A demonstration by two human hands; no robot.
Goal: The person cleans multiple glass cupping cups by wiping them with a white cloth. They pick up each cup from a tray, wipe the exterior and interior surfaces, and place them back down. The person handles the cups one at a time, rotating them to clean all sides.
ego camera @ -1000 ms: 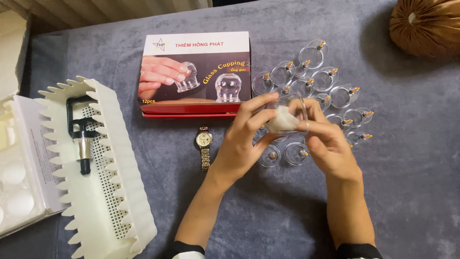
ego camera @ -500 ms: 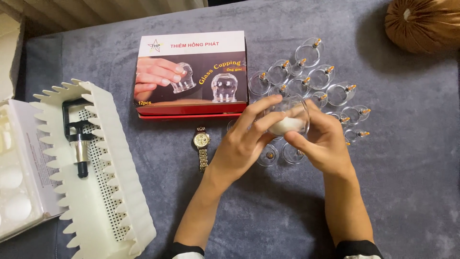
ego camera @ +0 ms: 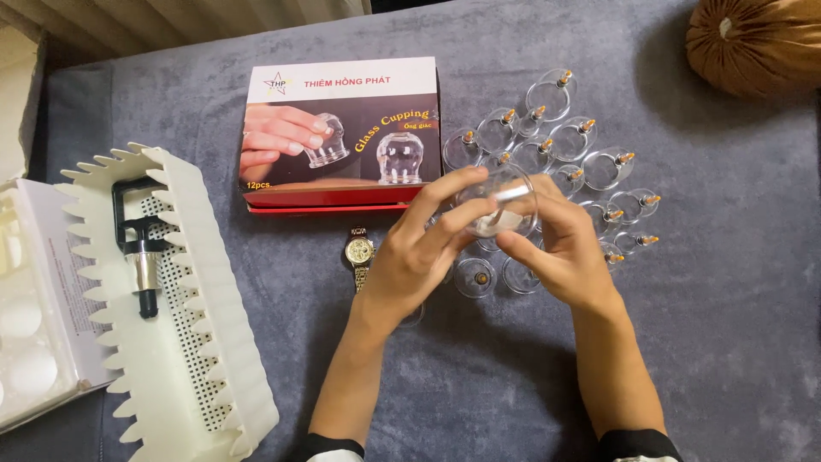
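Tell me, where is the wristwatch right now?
In the head view, the wristwatch lies on the grey cloth just below the red and white box, beside the left hand.

Head cam: my left hand [ego camera: 419, 257] & right hand [ego camera: 556, 244] both grip one clear glass cup [ego camera: 496, 201] w/ white wad [ego camera: 494, 224] inside, above the cluster of small glass cups [ego camera: 547, 141] on grey cloth [ego camera: 735, 299]. Wristwatch [ego camera: 358, 254] lies just beside left hand, below the red-and-white box [ego camera: 342, 128]. White toothed tray [ego camera: 197, 342] w/ black pump [ego camera: 137, 239] far left.
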